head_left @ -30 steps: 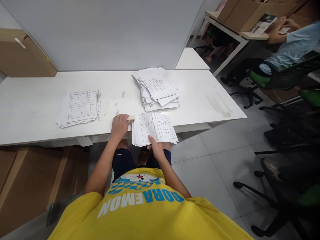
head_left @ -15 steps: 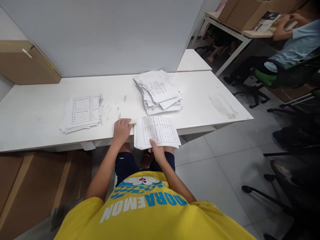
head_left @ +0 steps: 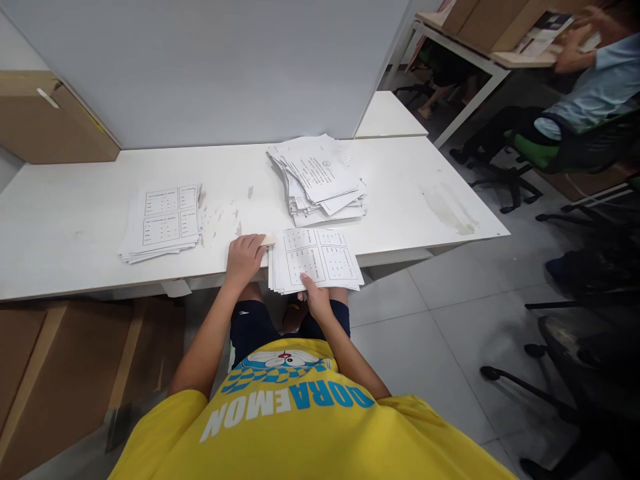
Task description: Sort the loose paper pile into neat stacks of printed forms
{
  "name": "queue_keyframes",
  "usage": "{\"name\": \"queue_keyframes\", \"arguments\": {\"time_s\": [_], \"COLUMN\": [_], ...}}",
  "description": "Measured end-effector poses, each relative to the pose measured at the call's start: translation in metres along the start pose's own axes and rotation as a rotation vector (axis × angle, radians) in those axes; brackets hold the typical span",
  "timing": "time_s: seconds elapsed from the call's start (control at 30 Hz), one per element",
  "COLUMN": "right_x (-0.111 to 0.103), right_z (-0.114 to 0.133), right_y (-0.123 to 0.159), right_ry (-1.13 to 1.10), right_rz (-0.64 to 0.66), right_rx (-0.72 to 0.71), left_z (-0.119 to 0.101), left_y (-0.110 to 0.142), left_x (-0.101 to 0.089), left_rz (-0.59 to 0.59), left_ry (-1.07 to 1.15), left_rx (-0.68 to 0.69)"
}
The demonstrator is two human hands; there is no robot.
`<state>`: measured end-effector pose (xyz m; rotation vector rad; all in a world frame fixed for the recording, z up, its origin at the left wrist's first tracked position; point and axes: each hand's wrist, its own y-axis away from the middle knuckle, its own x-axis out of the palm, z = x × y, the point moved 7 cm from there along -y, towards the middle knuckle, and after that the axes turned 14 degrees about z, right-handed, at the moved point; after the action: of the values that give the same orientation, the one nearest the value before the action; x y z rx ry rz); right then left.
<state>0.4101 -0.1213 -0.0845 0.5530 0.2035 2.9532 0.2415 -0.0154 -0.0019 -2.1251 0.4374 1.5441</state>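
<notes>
My left hand (head_left: 244, 257) rests on the front edge of the white desk (head_left: 75, 227), fingers curled around a small pale flat piece (head_left: 269, 239). Right beside it my right hand (head_left: 315, 298) pinches the near edge of a stack of printed sheets (head_left: 316, 259) that overhangs the desk's front edge. A loose, untidy pile of papers (head_left: 320, 180) lies just behind that stack. A neater stack of sheets (head_left: 161, 222) sits further left on the desk.
A grey partition (head_left: 210, 67) backs the desk. Cardboard boxes stand at the left (head_left: 45, 120) and under the desk (head_left: 60, 373). Another person in a light blue top (head_left: 585, 93) sits on a green chair at the far right. Black chair bases (head_left: 560, 387) crowd the right floor.
The view has shifted slightly. My hands and the sheets have stayed in place.
</notes>
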Motion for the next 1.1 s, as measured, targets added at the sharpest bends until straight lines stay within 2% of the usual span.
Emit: {"name": "queue_keyframes", "arguments": {"time_s": [0.2,0.3,0.43,0.63,0.83,0.97,1.1], "right_x": [0.005,0.005,0.003,-0.003,-0.001,0.0,-0.026], "right_z": [0.003,0.002,-0.001,-0.006,-0.009,-0.001,0.027], "right_y": [-0.006,-0.007,-0.006,-0.008,-0.011,-0.008,0.006], "right_ry": [0.041,0.06,0.096,0.097,0.039,0.02,0.075], "right_rz": [0.05,0.059,0.051,0.041,0.027,0.006,-0.073], "right_rx": [0.014,0.023,0.037,0.048,0.003,-0.028,-0.033], "left_z": [-0.006,-0.005,-0.006,-0.01,-0.006,-0.004,-0.002], "left_y": [0.0,0.0,-0.002,-0.007,-0.008,-0.005,-0.002], "left_x": [0.001,0.002,0.003,0.004,0.003,-0.001,-0.001], "left_rz": [0.03,0.063,0.109,0.153,0.113,0.042,0.02], "left_ry": [-0.01,-0.006,-0.01,-0.019,-0.022,0.036,0.101], "left_rx": [0.079,0.078,0.079,0.167,0.175,0.15,0.135]}}
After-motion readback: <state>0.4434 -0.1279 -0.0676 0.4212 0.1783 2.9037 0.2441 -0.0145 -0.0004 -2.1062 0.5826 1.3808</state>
